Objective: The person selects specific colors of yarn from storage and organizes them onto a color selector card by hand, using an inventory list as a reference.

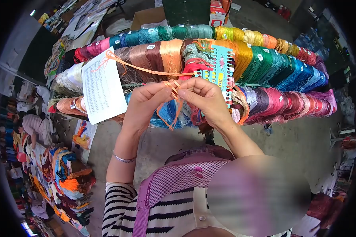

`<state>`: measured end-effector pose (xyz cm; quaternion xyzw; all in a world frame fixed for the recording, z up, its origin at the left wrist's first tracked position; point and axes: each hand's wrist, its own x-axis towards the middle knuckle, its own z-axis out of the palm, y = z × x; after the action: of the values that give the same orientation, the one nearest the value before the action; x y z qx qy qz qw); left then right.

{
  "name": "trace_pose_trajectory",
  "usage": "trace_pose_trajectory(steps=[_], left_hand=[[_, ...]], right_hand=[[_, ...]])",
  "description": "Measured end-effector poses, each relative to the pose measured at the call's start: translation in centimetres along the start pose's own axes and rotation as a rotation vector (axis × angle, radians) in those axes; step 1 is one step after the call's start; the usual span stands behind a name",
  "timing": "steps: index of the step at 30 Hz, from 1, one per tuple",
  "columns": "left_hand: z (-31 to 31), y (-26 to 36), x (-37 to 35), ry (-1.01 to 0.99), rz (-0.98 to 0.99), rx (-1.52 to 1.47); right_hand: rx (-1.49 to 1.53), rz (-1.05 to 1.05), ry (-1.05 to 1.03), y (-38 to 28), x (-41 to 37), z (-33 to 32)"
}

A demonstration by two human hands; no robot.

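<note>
Head view: both hands (148,98) (205,96) pinch orange thread (180,106), its slack length trailing toward the striped top (162,215).

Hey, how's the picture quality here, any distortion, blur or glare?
Head view: wide-angle distortion bows the thread rows, with black corners; head view: a blurred disc covers the lower right; head view: left hand and right hand look fairly sharp; head view: no strong glare on the printed sheet.

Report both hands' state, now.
Left hand: closed, pinching thin, looped orange thread between thumb and fingers.
Right hand: closed, pinching the same thread, fingertips close to the left's.
</note>
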<state>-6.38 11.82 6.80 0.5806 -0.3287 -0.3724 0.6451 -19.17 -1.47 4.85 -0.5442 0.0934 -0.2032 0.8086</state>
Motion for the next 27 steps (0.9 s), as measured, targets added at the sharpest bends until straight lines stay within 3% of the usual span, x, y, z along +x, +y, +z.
trace_pose_trajectory(steps=[8, 11, 12, 13, 14, 15, 16, 18, 20, 24, 26, 27], left_hand=[[0.5, -0.1, -0.4, 0.010, -0.052, -0.119], [0.6, 0.4, -0.3, 0.124, -0.116, -0.345], [-2.0, -1.0, -1.0, 0.007, -0.121, -0.499], [-4.7, -2.4, -1.6, -0.110, -0.143, -0.647], [-6.4, -3.8, -3.0, 0.040, -0.176, -0.730], [-6.1, -3.7, -4.1, 0.539, -0.327, -0.542], [-9.5, -6.0, -6.4, 0.414, -0.349, -0.600], [-13.9, -8.7, -11.3, 0.541, -0.420, -0.502], [-20.9, -13.6, -16.5, 0.531, -0.443, -0.558], [-29.6, -17.5, -24.8, 0.823, -0.547, -0.551], [-28.6, -17.8, -26.9, 1.029, -0.421, -0.249], [-27.0, -17.0, -26.7, 1.017, -0.424, -0.255]], right_hand=[[-0.238, -0.084, -0.033, 0.9, -0.1, -0.7], [-0.020, 0.030, -0.022, 0.2, -1.0, -1.3], [0.148, 0.011, -0.041, 0.1, -1.5, -2.0], [0.238, 0.124, -0.110, -1.2, -2.9, -3.9], [0.329, 0.226, -0.173, -3.2, -4.6, -6.2], [0.075, 0.211, 0.015, -4.7, -5.9, -8.1], [-0.180, 0.202, 0.203, -6.0, -7.3, -10.2], [-0.549, 0.233, 0.353, -9.7, -10.2, -15.2], [-0.830, 0.288, 0.508, -13.2, -13.2, -20.3], [-0.939, 0.155, 0.744, -18.7, -17.9, -30.5], [-1.075, 0.022, 0.965, -21.2, -20.7, -36.2], [-1.134, -0.036, 1.119, -22.7, -22.1, -37.5]])
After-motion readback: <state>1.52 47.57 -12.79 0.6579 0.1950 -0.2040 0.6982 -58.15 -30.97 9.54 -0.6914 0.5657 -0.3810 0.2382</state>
